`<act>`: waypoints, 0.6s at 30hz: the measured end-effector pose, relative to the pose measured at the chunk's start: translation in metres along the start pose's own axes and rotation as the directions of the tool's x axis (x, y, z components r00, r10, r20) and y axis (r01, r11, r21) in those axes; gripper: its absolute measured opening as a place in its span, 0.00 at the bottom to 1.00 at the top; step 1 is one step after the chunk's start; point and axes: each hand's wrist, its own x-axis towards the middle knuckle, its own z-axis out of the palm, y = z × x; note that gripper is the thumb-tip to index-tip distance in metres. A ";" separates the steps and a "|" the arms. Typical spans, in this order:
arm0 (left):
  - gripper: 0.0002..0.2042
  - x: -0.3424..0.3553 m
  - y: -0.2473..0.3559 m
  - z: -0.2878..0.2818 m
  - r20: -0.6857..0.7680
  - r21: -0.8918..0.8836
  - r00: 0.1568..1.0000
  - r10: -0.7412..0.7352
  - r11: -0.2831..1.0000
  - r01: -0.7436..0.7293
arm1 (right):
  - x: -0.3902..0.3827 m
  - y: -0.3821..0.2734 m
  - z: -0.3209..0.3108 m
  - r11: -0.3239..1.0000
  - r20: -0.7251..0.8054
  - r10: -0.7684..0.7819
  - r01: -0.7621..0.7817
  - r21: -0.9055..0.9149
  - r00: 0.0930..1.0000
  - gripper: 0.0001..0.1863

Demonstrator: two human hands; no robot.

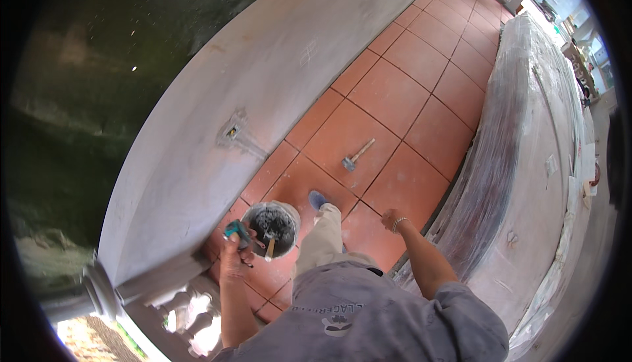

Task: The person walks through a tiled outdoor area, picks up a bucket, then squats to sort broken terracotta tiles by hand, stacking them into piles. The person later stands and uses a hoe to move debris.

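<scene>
Bucket [272, 229] of grey mortar sits on the red tile floor [395, 92] by the wall; your left hand [234, 251] grips a teal-handled tool [237, 230] over it; right hand [392, 220] empty, loosely curled; hammer [357, 155] lies apart; wall patch [232, 131] looks unfinished.

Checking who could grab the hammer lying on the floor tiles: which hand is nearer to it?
Right. The right hand hangs just below the hammer over the tiles, empty. The left hand is farther, down-left by the bucket, gripping a teal-handled tool.

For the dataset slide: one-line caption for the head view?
Left hand grips a teal-handled tool beside a mortar bucket; right hand empty; hammer lies on terracotta tiles.
</scene>
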 end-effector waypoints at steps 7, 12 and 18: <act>0.24 0.158 -0.023 0.082 0.121 -0.074 0.923 -0.366 0.923 0.376 | 0.052 0.051 -0.061 0.996 0.061 -0.042 0.047 -0.081 0.997 0.15; 0.27 0.240 -0.089 0.111 0.153 0.042 0.855 -0.495 0.868 0.495 | 0.152 0.083 -0.072 0.710 0.137 0.319 -0.332 0.621 0.938 0.17; 0.30 0.307 -0.218 0.104 0.030 -0.129 0.807 -0.589 0.799 0.588 | 0.363 0.166 0.026 0.999 0.195 -0.053 0.051 0.012 0.979 0.19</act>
